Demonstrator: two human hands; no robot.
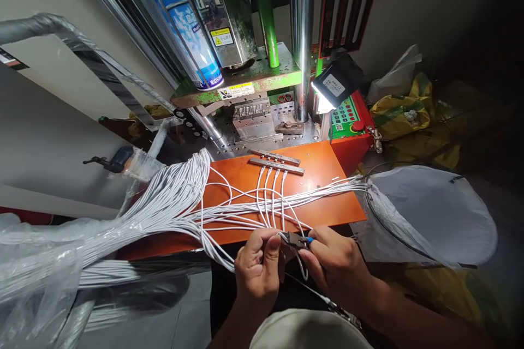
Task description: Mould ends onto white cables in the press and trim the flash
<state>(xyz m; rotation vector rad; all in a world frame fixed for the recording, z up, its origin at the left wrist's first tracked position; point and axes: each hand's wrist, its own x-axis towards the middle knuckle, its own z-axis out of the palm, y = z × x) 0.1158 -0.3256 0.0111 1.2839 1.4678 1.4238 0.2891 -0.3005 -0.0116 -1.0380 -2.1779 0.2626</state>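
My left hand (260, 267) pinches the end of a white cable at the front edge of the orange board (323, 161). In my right hand (333, 256) is a pair of small cutters (295, 240) with blue on the handle, their jaws at the cable end by my left fingertips. Several white cables (273, 202) run up from near my hands to two metal bars (277, 166) lying on the board. A large bundle of white cables (164, 202) crosses the board from the left, passing under those cables.
Behind the board stands a press with a metal mould block (254, 117), a blue spray can (196, 43) and steel columns. A red control box (354, 125) and a black lamp (338, 80) are right of it. A white round bag (434, 215) sits at the right.
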